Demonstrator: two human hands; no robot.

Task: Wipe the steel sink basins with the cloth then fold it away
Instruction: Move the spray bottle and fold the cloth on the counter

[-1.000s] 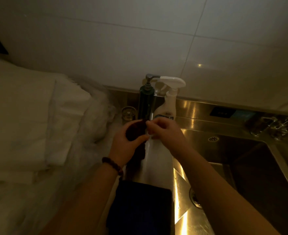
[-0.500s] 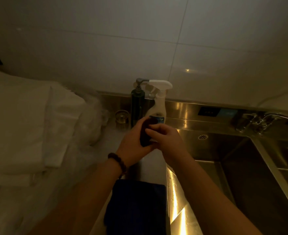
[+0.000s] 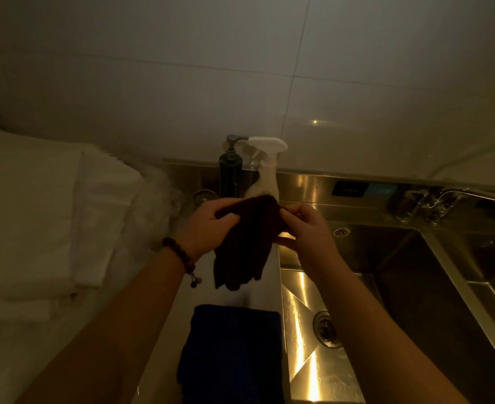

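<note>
Glossy steel sink (image 3: 304, 354); dark cloth (image 3: 246, 237) seemingly matt, napped; shiny wall tiles (image 3: 182, 83).

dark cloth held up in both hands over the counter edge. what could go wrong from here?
1. The dark cloth hangs loose below the left hand and right hand; its tail could sag unevenly and spoil the fold.
2. The spray bottle and pump bottle stand right behind the hands; a forward swing might tip them.
3. The sink basin looks wet, so a dropped cloth might soak.
</note>
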